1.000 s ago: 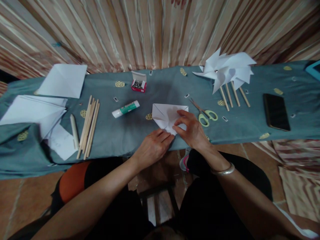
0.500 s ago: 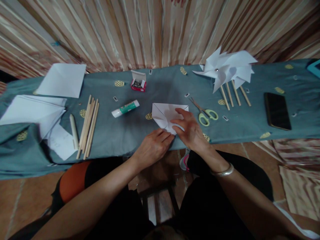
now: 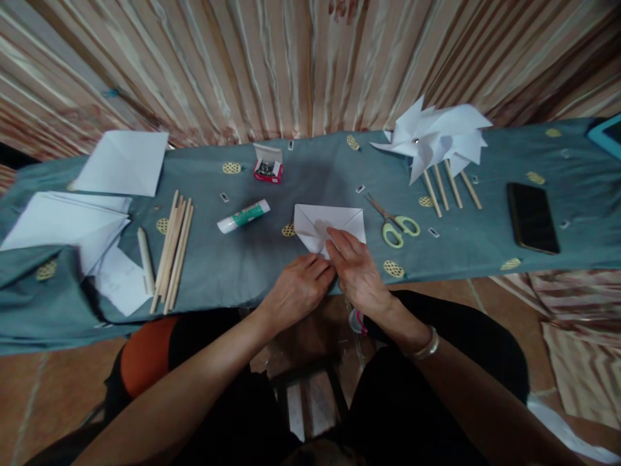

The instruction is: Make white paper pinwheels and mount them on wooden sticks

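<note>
A white sheet of paper (image 3: 330, 217) with fold creases lies on the cloth in front of me, its near part turned toward my body. My left hand (image 3: 301, 281) is closed, with its fingertips pinching the near edge of that sheet. Over the sheet's near right side rests my right hand (image 3: 358, 270), its fingers stretched out on the paper and its fingertips close to my left ones. The near corner is hidden under both hands. Right of the paper lie open scissors (image 3: 395, 226) with light green handles. To its left is a glue stick (image 3: 244, 215).
Behind stands an open red box of small metal pins (image 3: 268, 169). On the left are wooden sticks (image 3: 173, 252), a pale pen-like stick (image 3: 145, 259) and white sheets (image 3: 123, 162). On the right lie paper pinwheels (image 3: 436, 139) on sticks and a black phone (image 3: 533, 218). The table's near edge runs below my hands.
My right hand has moved left and toward me, its fingers coming closer together beside my left hand. My left hand stays at the paper's near edge. The view has shifted slightly.
</note>
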The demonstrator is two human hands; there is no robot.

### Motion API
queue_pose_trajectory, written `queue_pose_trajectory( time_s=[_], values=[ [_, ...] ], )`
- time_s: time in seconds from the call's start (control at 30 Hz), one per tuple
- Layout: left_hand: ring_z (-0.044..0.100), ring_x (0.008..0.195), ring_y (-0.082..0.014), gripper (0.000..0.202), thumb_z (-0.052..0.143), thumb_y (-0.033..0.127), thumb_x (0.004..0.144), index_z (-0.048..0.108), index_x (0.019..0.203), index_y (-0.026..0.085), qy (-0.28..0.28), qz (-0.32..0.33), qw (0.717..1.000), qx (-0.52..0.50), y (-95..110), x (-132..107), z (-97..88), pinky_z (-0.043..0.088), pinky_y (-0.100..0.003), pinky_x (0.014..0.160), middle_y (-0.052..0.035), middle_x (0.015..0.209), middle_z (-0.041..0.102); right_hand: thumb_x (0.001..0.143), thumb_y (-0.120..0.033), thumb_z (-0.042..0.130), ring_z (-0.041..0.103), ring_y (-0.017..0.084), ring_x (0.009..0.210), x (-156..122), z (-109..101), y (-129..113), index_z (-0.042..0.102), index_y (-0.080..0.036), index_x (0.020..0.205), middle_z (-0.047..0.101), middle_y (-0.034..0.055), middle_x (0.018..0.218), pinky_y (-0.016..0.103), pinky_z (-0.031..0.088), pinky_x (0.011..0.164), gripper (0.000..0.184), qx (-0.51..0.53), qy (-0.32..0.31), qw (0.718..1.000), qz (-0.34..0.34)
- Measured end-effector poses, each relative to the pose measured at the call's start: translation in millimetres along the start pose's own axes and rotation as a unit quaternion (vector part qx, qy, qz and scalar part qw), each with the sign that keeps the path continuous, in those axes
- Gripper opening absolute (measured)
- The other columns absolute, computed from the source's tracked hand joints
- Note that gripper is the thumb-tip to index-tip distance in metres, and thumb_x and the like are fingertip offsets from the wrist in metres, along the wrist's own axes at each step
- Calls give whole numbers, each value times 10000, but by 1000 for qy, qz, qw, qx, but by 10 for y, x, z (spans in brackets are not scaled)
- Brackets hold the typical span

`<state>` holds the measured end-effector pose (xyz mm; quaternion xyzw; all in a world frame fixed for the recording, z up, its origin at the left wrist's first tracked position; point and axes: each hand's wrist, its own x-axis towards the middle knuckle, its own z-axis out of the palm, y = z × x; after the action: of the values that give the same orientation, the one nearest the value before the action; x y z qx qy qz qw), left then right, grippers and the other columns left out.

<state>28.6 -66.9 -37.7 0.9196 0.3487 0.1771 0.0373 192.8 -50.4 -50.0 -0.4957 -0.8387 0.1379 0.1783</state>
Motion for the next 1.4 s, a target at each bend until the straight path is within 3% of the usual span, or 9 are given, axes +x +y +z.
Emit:
queue_pose_trajectory(
  time_s=[0.23, 0.43, 0.6, 0.73, 0.93, 1.13, 1.27, 1.4],
  values=[
    [582, 898, -208, 153, 478, 169, 940, 624, 922, 129, 8, -11, 1000, -6, 1, 18, 18, 540, -343, 792, -76, 895, 611, 871, -58, 396, 443, 288, 1320, 6, 22, 21, 567, -199, 1260, 513, 98, 1423, 486, 411, 1066, 448, -10, 5, 1000, -10],
    [589, 915, -202, 177, 462, 136, 941, 602, 1050, 127, 15, -14, 1000, -23, -24, -16, 12, 543, -353, 805, -80, 975, 622, 847, -104, 391, 442, 278, 1325, 18, -83, 165, 563, -276, 1279, 490, 46, 1432, 488, 401, 1093, 495, 32, 57, 998, -3],
    [600, 889, -197, 206, 467, 115, 931, 590, 1095, 129, 11, -9, 1000, -16, -56, -39, -20, 542, -344, 787, -84, 1004, 631, 885, -139, 379, 428, 301, 1349, 200, -121, 386, 504, -199, 1363, 519, 111, 1406, 542, 377, 1105, 497, 14, 115, 993, 31],
    [602, 872, -204, 210, 477, 108, 919, 606, 1084, 117, 16, -13, 1000, 10, -122, -59, -76, 543, -353, 784, -93, 1013, 648, 917, -212, 423, 446, 335, 1334, 329, -149, 514, 514, -123, 1347, 538, 174, 1385, 568, 379, 1086, 448, -8, 110, 992, 56],
    [608, 923, -222, 211, 486, 92, 904, 649, 1028, 142, 59, -47, 996, 57, -366, -96, -98, 541, -378, 799, -98, 1036, 670, 921, -257, 440, 555, 371, 1216, 305, -279, 507, 529, -93, 1324, 621, 203, 1279, 575, 424, 1014, 445, -7, 101, 993, 69],
    [594, 879, -228, 215, 500, 91, 890, 682, 1001, 121, 65, -66, 993, 71, -551, -73, -171, 540, -373, 773, -108, 1005, 686, 864, -271, 526, 700, 302, 858, 155, -359, 482, 566, -126, 1297, 735, 138, 1014, 464, 537, 827, 458, -8, 85, 990, 112],
    [585, 909, -227, 224, 490, 107, 906, 672, 1033, 132, 82, -77, 992, 59, -486, -48, -204, 525, -384, 808, -105, 1038, 683, 855, -266, 541, 702, 255, 795, 59, -374, 462, 594, -133, 1251, 746, 86, 917, 398, 545, 779, 421, -2, 71, 990, 121],
    [585, 933, -226, 200, 532, 280, 932, 649, 1023, 145, 51, -36, 998, 16, -278, -23, -164, 513, -366, 803, -100, 1028, 670, 873, -267, 522, 701, 259, 806, 26, -384, 415, 631, -121, 1187, 747, 98, 888, 380, 542, 770, 363, -19, 78, 990, 119]
  ],
)
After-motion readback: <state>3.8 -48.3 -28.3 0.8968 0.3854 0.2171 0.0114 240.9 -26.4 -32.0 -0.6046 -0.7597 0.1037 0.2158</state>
